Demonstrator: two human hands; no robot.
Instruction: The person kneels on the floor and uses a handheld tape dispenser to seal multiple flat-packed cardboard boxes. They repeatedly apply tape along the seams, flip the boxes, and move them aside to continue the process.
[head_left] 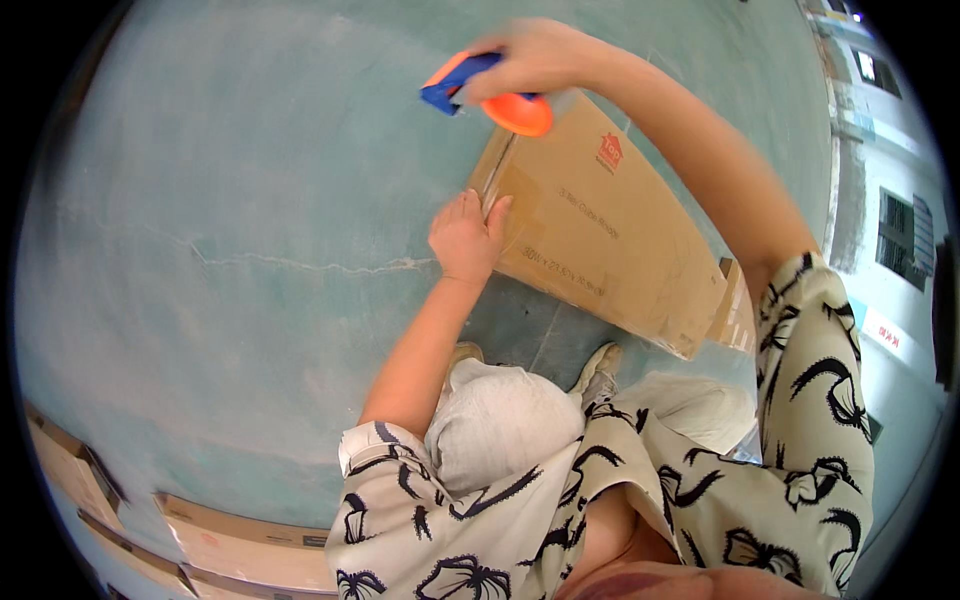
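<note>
A large flat cardboard box [610, 220] stands on its edge in front of me, with dark printing and a small red house mark on its broad side. My left hand [468, 236] is closed on the box's near left end, at the narrow seam, thumb on one side and fingers on the other. Above the far top end of the box, my right hand [535, 60] grips an orange and blue tape dispenser [465, 80]. The dispenser and right hand are slightly blurred. Whether tape runs from it to the box is unclear.
The green floor [250, 160] has a pale crack running toward the box. Another cardboard box [735, 310] stands behind its right end. Several more boxes [250, 535] lie at the lower left. My shoes and knees are close below the box. Windows [900, 235] line the right side.
</note>
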